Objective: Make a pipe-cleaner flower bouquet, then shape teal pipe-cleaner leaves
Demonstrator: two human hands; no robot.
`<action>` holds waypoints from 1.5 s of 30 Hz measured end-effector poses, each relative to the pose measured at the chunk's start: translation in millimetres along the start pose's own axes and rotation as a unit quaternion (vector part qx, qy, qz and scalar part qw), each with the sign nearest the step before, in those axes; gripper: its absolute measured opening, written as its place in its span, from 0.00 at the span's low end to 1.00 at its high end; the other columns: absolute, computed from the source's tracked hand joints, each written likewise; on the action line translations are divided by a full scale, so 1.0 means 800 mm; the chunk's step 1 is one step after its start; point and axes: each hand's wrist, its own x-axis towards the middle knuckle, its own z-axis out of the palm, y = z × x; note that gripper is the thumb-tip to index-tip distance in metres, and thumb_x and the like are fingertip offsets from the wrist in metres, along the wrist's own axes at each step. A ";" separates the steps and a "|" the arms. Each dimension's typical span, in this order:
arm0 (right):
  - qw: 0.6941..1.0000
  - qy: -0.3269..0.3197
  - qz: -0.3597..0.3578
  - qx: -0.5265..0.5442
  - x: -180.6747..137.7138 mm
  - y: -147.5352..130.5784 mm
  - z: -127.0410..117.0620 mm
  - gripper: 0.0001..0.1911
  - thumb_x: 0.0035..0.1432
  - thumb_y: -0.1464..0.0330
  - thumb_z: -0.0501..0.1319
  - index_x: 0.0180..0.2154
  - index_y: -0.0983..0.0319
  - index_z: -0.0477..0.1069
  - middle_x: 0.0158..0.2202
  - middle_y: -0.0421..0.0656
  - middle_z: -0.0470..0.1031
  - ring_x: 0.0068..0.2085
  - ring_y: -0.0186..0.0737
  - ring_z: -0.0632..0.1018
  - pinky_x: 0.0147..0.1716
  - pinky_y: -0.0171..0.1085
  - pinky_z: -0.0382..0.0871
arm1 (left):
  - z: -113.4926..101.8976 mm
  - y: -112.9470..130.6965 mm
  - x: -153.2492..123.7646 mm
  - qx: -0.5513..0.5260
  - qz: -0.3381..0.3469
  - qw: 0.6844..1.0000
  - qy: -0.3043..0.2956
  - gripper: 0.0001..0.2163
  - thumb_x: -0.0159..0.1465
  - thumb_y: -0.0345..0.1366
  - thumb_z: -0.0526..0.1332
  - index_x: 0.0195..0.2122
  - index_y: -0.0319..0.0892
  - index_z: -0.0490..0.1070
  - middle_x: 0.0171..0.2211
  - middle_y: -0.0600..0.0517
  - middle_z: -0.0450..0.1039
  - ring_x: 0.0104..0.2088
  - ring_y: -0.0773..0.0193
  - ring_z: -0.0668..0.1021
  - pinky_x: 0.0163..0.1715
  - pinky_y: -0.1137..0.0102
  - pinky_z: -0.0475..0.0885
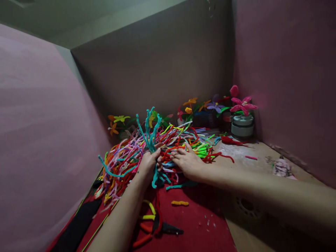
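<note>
Nearest, pliers (pixel 170 229) with a dark nose lie on a red cloth (pixel 199 227) among yellow and orange handles; whether these belong to one pair or two, I cannot tell. A black strip (pixel 76 225) lies to the left, an orange piece (pixel 180 203) to the right. Beyond, the left hand (pixel 148 163) grips a bunch of teal stems (pixel 150 140) around the middle, tips up, at the near side of a tangled, many-coloured pile (pixel 128 151). The right hand (pixel 189 163) is loose, fingers spread over the pile; whether they touch it is unclear. Farther right lies a pink stick (pixel 251 158). At the back, flowers (pixel 119 119) line the wall (pixel 157 70), and a pink flower (pixel 244 105) stands by a grey-green pot (pixel 242 129).
</note>
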 end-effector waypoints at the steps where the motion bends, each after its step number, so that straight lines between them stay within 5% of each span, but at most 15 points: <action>1: 1.000 -0.004 0.000 -0.001 -0.002 0.000 -0.001 0.20 0.57 0.71 0.49 0.52 0.63 0.64 0.54 0.47 0.67 0.55 0.47 0.63 0.57 0.53 0.32 | 0.000 -0.002 0.002 0.004 -0.006 1.000 0.004 0.18 0.51 0.39 0.63 0.41 0.38 0.66 0.12 0.62 0.55 0.10 0.75 0.57 0.07 0.78 0.55; 7: 0.999 -0.011 0.043 0.032 0.004 0.000 -0.012 0.15 0.56 0.69 0.50 0.41 0.60 0.72 0.42 0.46 0.75 0.45 0.44 0.71 0.53 0.49 0.46 | -0.002 -0.010 0.008 0.010 -0.019 0.999 0.039 0.10 0.50 0.38 0.63 0.28 0.38 0.64 0.13 0.60 0.58 0.10 0.75 0.59 0.07 0.78 0.55; 11: 0.981 -0.005 0.160 0.105 0.021 0.003 -0.024 0.14 0.55 0.70 0.50 0.32 0.62 0.75 0.33 0.49 0.76 0.39 0.44 0.72 0.41 0.40 0.58 | -0.004 -0.011 0.007 0.004 -0.024 0.999 0.042 0.10 0.49 0.37 0.63 0.25 0.39 0.62 0.12 0.61 0.56 0.10 0.76 0.57 0.07 0.78 0.54; 19: 0.946 -0.012 0.230 0.230 0.068 0.015 -0.027 0.06 0.42 0.68 0.61 0.22 0.63 0.74 0.18 0.41 0.69 0.23 0.35 0.69 0.22 0.32 0.55 | -0.007 -0.021 0.008 0.009 0.007 0.998 0.059 0.09 0.51 0.37 0.61 0.29 0.40 0.62 0.13 0.61 0.59 0.09 0.76 0.58 0.07 0.80 0.54; 26: 0.907 0.093 0.224 0.345 0.067 0.034 -0.050 0.09 0.47 0.70 0.55 0.27 0.67 0.72 0.18 0.37 0.67 0.20 0.28 0.64 0.21 0.29 0.57 | -0.013 -0.029 0.017 0.004 0.000 0.997 0.082 0.07 0.54 0.35 0.58 0.27 0.42 0.58 0.12 0.60 0.61 0.08 0.74 0.58 0.06 0.79 0.54; 32: 0.864 0.249 0.206 0.386 0.029 0.054 -0.143 0.10 0.45 0.66 0.60 0.26 0.68 0.74 0.14 0.35 0.59 0.17 0.25 0.57 0.17 0.30 0.49 | -0.014 -0.005 0.006 -0.027 0.003 0.998 0.053 0.06 0.54 0.34 0.58 0.27 0.40 0.60 0.11 0.60 0.59 0.08 0.74 0.58 0.06 0.79 0.54; 35: 0.863 0.155 0.171 0.448 0.005 0.045 -0.177 0.11 0.44 0.65 0.63 0.28 0.67 0.75 0.13 0.33 0.57 0.16 0.24 0.54 0.15 0.31 0.44 | -0.018 0.025 -0.011 -0.049 0.019 0.998 0.016 0.08 0.55 0.35 0.59 0.35 0.38 0.65 0.11 0.62 0.56 0.08 0.75 0.57 0.07 0.79 0.55; 39: 0.840 0.020 0.152 0.520 -0.012 0.029 -0.169 0.14 0.45 0.62 0.63 0.31 0.68 0.74 0.13 0.33 0.57 0.15 0.23 0.54 0.14 0.30 0.42 | -0.015 0.052 -0.034 -0.078 0.036 0.994 -0.061 0.11 0.56 0.37 0.59 0.39 0.37 0.67 0.12 0.62 0.54 0.09 0.75 0.57 0.07 0.79 0.55; 45: 0.876 0.036 0.185 0.443 -0.009 0.040 -0.144 0.12 0.47 0.64 0.61 0.28 0.67 0.74 0.14 0.34 0.58 0.17 0.25 0.56 0.17 0.30 0.47 | -0.003 0.046 -0.040 -0.098 0.031 0.994 -0.040 0.10 0.55 0.34 0.60 0.37 0.35 0.68 0.14 0.60 0.58 0.10 0.76 0.59 0.09 0.79 0.57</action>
